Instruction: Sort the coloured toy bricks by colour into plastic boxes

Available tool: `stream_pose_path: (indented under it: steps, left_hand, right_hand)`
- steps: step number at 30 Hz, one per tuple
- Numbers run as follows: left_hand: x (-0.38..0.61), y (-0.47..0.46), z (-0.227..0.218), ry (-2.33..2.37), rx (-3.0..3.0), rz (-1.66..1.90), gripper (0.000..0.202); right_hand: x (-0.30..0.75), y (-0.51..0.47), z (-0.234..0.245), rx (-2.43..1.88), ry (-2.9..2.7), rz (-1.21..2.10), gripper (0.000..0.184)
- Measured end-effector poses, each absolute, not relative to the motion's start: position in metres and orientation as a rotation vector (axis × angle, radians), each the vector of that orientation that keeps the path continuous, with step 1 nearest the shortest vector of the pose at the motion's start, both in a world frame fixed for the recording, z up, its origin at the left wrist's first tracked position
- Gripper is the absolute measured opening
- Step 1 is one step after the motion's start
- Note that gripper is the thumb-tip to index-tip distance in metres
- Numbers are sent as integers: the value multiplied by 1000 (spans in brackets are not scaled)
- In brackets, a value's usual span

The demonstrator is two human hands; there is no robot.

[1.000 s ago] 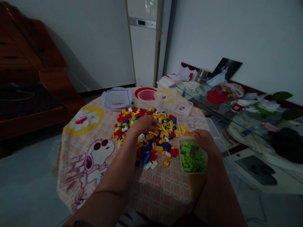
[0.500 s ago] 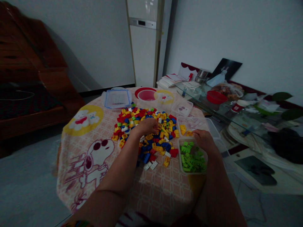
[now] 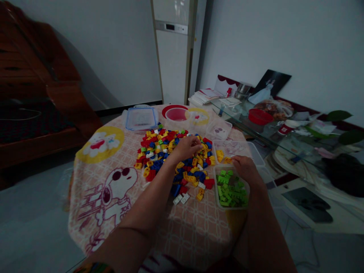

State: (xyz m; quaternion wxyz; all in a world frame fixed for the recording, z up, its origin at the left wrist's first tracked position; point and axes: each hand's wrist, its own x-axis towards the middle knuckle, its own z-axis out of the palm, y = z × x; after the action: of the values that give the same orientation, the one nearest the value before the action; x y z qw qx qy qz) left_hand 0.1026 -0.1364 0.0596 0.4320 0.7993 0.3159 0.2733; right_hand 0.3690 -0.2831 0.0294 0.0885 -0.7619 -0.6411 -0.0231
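My left hand (image 3: 187, 148) is over a loose pile of toy building bricks (image 3: 182, 176) in red, yellow, blue, white and green. Its fingers are bent together; whatever they hold is too small to make out. At the right, my right hand (image 3: 243, 167) has its fingers drawn together at the near side of a clear plastic container (image 3: 234, 146). A few yellow bricks (image 3: 220, 155) lie in that container, close to the fingertips. Just below the hand, a second clear container (image 3: 217, 195) holds many green bricks (image 3: 231, 189).
A blue-rimmed clear box (image 3: 141, 118) and a pink bowl (image 3: 176, 114) stand at the back of the cloth-covered round table (image 3: 193, 231). To the right is a glass table (image 3: 273, 142) with a red bowl (image 3: 260, 116) and clutter. A wooden seat (image 3: 65, 98) stands left.
My left hand has moved right and slightly forward over the pile, and its fingers have lifted a little. My right hand stays by the container with the yellow bricks.
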Motion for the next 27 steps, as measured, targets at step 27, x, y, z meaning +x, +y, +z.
stream_pose_path:
  steps: [27]
  left_hand:
    - [87,-127,68,1049,2411,417,7]
  right_hand:
    - [367,-284,30,-2286,-1895,-80,33]
